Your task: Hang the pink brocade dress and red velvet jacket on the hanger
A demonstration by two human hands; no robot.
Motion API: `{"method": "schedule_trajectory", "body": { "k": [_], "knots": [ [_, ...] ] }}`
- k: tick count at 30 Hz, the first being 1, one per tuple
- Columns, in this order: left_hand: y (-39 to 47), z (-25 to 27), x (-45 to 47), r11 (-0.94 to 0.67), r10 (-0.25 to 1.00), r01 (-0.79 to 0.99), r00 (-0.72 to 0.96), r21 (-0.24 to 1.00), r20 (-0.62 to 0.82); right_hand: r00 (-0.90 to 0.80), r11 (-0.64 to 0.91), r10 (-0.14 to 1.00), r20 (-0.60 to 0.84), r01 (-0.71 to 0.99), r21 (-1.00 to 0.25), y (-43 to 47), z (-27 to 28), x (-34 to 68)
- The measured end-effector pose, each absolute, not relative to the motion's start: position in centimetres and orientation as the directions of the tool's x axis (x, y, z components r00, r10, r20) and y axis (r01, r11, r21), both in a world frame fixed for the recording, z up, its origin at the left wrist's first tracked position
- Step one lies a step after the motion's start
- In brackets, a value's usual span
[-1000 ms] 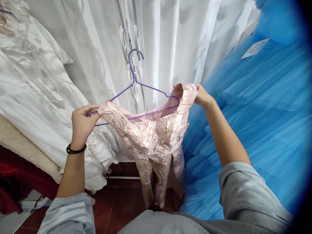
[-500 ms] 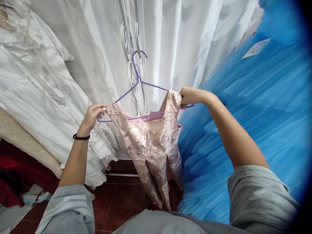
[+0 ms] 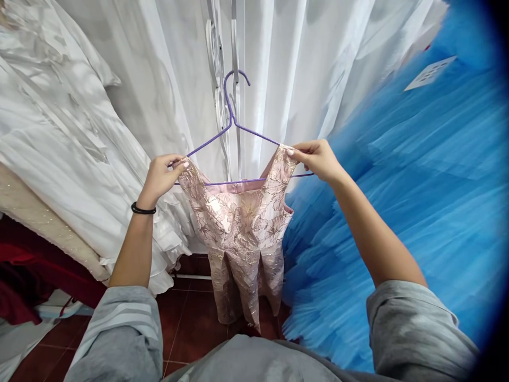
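A pink dress [image 3: 242, 217] with a gold floral pattern hangs from a purple hanger [image 3: 254, 131] in front of me. The hanger's hook points up, close to a white scrolled metal rack [image 3: 218, 85]; whether it rests on the metal I cannot tell. My left hand [image 3: 165, 172], with a black band at the wrist, pinches the left shoulder strap at the hanger's arm. On the other side my right hand [image 3: 316, 158] is closed on the right strap, thumb in front. Both straps sit over the hanger, and its lower bar crosses the neckline.
White garments [image 3: 75, 132] crowd the left, with a cream sparkly cloth [image 3: 43, 223] and dark red fabric [image 3: 47, 276] below. A large blue tulle dress [image 3: 397, 201] with a white tag [image 3: 431, 72] fills the right. Behind is a white curtain [image 3: 278, 63]; underfoot, brown-red tiles [image 3: 191, 318].
My right hand has turned so its thumb now shows in front of the strap. My left hand has shifted right and up onto its strap. The dress hangs straighter.
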State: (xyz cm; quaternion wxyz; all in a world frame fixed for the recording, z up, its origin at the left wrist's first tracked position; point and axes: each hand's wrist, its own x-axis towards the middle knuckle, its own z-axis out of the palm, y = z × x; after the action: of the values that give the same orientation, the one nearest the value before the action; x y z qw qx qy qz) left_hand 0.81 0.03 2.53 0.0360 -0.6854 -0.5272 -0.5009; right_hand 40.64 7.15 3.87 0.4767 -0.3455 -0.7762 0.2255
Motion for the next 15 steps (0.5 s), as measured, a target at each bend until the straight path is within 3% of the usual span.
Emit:
{"method": "schedule_trajectory", "body": {
  "k": [4, 9, 15],
  "knots": [
    [0.0, 2.9, 1.1, -0.448, 0.648, 0.755, -0.094, 0.478, 0.756, -0.112, 0.717, 0.677, 0.728, 0.326, -0.616, 6.8, 2.5, 39.9],
    [0.7, 1.7, 1.7, -0.372, 0.652, 0.856, -0.034, 0.358, 0.758, -0.193, 0.63, 0.714, 0.673, 0.595, -0.499, 6.5, 1.6, 39.5],
    [0.2, 0.2, 1.7, -0.293, 0.612, 0.92, -0.028, 0.26, 0.79, -0.198, 0.656, 0.639, 0.744, 0.646, -0.391, 6.3, 1.2, 39.7]
  ]
}}
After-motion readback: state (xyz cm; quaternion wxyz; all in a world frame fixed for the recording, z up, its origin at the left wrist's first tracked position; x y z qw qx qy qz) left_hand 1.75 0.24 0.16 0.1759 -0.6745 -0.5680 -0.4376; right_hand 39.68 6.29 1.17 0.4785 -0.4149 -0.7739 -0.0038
